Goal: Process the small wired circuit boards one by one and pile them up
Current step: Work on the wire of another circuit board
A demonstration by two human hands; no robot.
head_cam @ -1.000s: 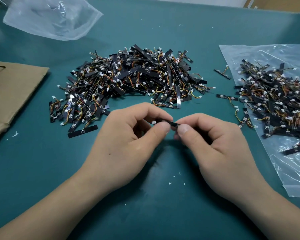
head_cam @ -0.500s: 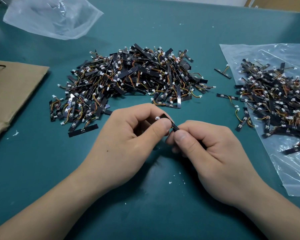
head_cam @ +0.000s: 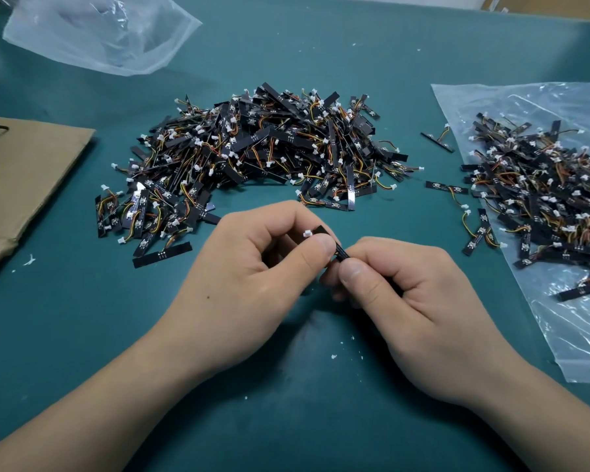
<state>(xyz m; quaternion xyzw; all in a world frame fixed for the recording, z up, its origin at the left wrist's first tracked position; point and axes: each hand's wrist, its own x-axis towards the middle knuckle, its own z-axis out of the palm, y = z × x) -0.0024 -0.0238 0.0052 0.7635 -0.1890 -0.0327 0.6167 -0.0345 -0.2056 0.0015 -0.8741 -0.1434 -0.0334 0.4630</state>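
Note:
A small black circuit board with a white connector sits pinched between both hands above the green mat. My left hand grips its upper left end with thumb and fingers. My right hand grips its lower right end, so most of the board is hidden. Behind the hands lies a large pile of wired boards. A second pile of boards rests on a clear plastic bag at the right.
A few loose boards lie between the two piles. A flattened cardboard sheet is at the left edge. Another clear bag lies at the back left. Small white crumbs dot the green mat.
The board has tilted from nearly level to sloping down toward the right hand. My right hand has dropped slightly and moved closer to the left. The piles are unchanged.

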